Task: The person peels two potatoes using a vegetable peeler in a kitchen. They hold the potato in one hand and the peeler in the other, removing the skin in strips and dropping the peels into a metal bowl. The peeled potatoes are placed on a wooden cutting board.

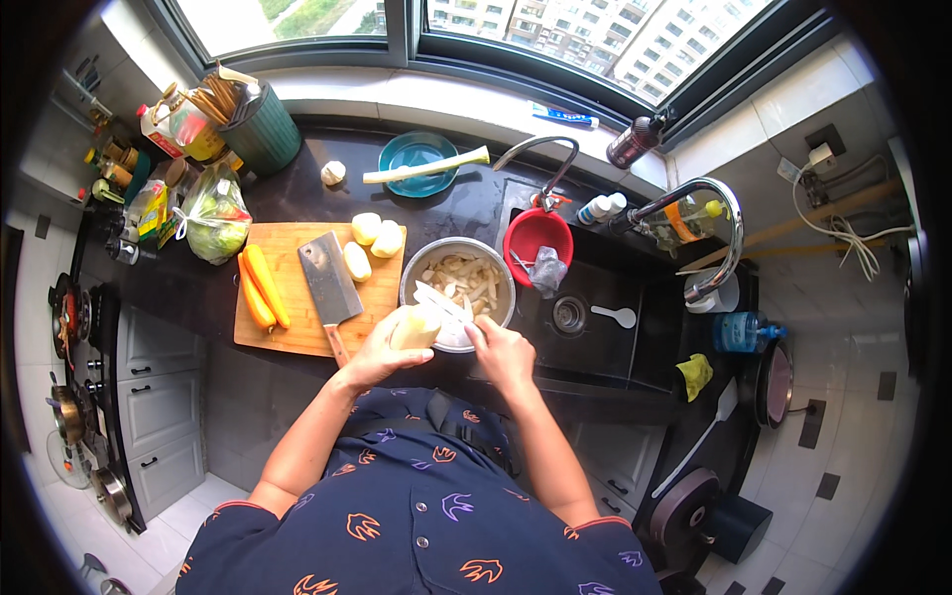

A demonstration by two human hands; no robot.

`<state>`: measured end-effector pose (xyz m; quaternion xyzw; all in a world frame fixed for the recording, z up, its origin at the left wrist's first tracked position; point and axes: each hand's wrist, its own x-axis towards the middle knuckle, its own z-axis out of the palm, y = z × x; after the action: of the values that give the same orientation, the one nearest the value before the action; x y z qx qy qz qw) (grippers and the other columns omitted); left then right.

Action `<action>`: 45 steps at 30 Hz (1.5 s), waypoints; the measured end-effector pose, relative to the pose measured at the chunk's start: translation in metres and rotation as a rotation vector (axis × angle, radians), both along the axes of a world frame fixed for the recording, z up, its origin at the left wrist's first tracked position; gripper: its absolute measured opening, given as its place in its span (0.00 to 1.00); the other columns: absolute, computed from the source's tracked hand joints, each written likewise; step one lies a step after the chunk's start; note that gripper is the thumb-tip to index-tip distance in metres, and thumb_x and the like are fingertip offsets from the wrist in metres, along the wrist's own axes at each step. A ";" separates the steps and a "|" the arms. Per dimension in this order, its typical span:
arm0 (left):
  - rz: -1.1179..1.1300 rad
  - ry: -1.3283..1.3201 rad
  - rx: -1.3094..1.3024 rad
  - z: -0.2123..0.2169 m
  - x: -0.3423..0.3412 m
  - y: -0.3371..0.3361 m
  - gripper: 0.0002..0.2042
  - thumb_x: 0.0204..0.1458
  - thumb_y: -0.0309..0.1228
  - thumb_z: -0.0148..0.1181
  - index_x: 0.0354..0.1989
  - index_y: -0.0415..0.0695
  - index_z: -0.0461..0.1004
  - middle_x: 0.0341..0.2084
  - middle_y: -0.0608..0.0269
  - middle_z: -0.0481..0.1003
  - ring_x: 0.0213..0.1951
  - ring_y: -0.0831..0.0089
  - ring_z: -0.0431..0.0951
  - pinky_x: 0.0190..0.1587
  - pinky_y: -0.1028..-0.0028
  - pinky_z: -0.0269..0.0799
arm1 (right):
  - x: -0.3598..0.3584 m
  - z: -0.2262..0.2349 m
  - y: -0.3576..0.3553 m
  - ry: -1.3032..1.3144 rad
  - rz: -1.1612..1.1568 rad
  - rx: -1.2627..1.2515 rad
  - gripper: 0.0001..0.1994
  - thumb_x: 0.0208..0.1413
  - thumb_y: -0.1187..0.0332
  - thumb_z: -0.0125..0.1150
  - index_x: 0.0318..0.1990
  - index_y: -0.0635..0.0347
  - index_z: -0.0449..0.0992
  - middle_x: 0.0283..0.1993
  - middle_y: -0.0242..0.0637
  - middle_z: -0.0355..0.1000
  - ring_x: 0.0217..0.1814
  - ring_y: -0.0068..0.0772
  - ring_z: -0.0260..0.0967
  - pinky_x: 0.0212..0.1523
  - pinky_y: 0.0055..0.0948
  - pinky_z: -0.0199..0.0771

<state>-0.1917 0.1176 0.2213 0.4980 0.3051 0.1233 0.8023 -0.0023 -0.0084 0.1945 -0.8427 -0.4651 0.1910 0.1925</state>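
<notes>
At centre frame, your left hand (372, 354) grips a pale potato (416, 327) over the steel bowl (412, 281); your right hand (501, 352) is closed around a white peeler (442, 303) against it.

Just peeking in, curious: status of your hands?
Left hand grips peeled potato. Right hand holds white grater over steel bowl. Cleaver beside, clear.

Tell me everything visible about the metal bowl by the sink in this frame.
The metal bowl is round, shiny and steel-looking, standing upright on the dark counter between the wooden cutting board and the sink. It holds pale potato strips, seemingly in water. Over its near rim the left hand holds a peeled potato, and the right hand works a white tool against it. Whether either hand touches the rim is unclear.
</notes>
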 end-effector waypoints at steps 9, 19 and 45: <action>0.018 0.110 0.233 -0.024 0.008 0.006 0.29 0.49 0.30 0.73 0.59 0.41 0.66 0.44 0.67 0.73 0.41 0.82 0.74 0.37 0.80 0.72 | -0.017 0.035 -0.006 0.290 -0.139 0.244 0.12 0.63 0.54 0.59 0.39 0.52 0.79 0.26 0.45 0.76 0.31 0.53 0.76 0.29 0.44 0.72; -0.051 0.029 0.230 0.002 0.000 0.004 0.26 0.47 0.28 0.73 0.55 0.39 0.70 0.48 0.65 0.74 0.52 0.76 0.73 0.57 0.74 0.68 | -0.009 0.017 -0.003 0.012 -0.036 -0.025 0.16 0.62 0.49 0.58 0.38 0.51 0.79 0.30 0.45 0.78 0.34 0.53 0.78 0.32 0.47 0.75; 0.072 0.029 0.152 0.014 0.003 0.009 0.26 0.44 0.24 0.75 0.50 0.44 0.69 0.44 0.69 0.73 0.48 0.80 0.72 0.53 0.76 0.69 | 0.006 0.000 -0.011 0.130 -0.303 -0.024 0.18 0.64 0.49 0.56 0.38 0.53 0.79 0.30 0.51 0.78 0.37 0.57 0.78 0.35 0.49 0.75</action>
<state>-0.1891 0.1266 0.2357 0.5477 0.3242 0.1675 0.7529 0.0039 -0.0195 0.1945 -0.8913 -0.3169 0.2192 0.2388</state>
